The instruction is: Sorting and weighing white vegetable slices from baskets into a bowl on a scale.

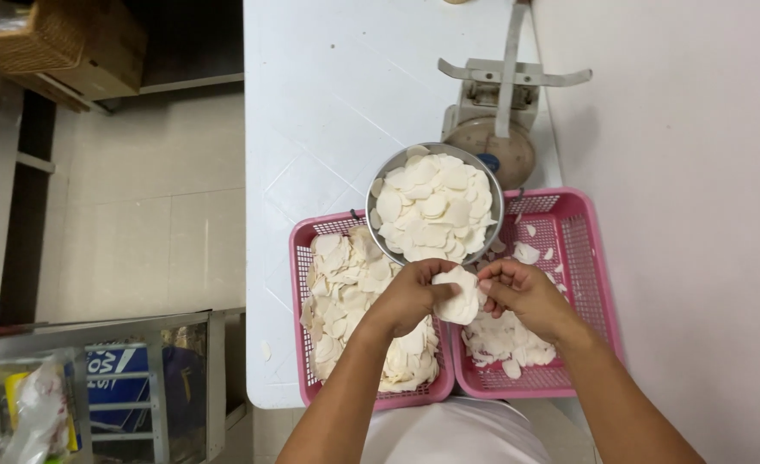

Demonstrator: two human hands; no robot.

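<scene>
Left hand [414, 296] and right hand [522, 292]: both are closing on one small stack of thin white discs [459, 296], fingertips pinching it from either side, and are holding it over the seam where the two baskets meet. The step in hand appears to be peeling single discs off the stuck stack; the next move would call for a light thumb slide at the edge, since the discs look thin enough to tear. White table [328, 103]: it is carrying everything, and is running away from the person. Left pink basket [301, 283]: it is lying under the left wrist, heaped with loose white discs. Right pink basket [591, 258]: it is sitting just beside the first, touching it, and is holding a far thinner scatter of discs. Metal bowl [371, 202]: it is resting across both baskets' far rims, piled full. Balance scale [496, 112]: it is standing beyond the bowl, near the wall.
</scene>
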